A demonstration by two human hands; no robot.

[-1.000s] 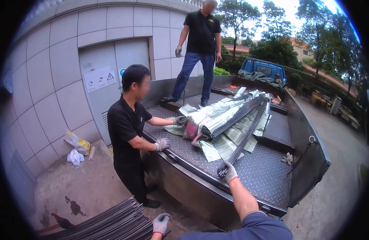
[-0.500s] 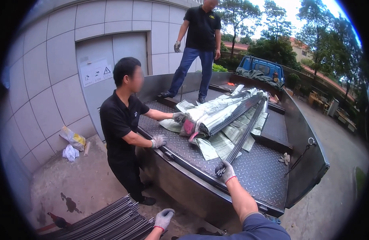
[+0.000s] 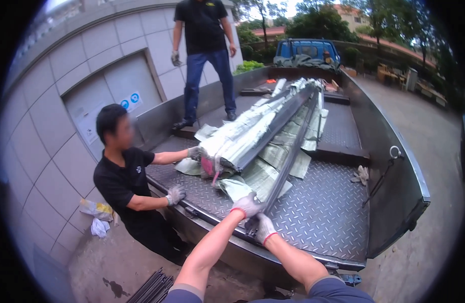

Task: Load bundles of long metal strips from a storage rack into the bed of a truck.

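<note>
A thin bundle of long dark bars [image 3: 284, 181] lies lengthwise on the truck bed, its near end at the bed's rear edge. My left hand [image 3: 248, 205], in a pale knit glove, is closed over the top of these bars. Close behind the near end, my gloved right hand [image 3: 265, 229] grips them too, its fingers partly hidden. Left of them rests a thicker bundle [image 3: 245, 136] of dark bars in silvery-white wrapping, with pink material at its near end. A co-worker's gloved hand [image 3: 196, 153] touches that end.
The truck bed [image 3: 323, 202] has tread-plate flooring and a raised side wall [image 3: 389, 166]. A co-worker [image 3: 124, 187] stands at its left rear corner; another person [image 3: 204, 55] stands on it. More dark bars [image 3: 150, 289] lie low at the left. Loose gloves [image 3: 361, 175] lie near the right wall.
My left hand has come up from beside the lower bars onto the bundle on the truck. My right hand stays at the bundle's end. The view has shifted to the right.
</note>
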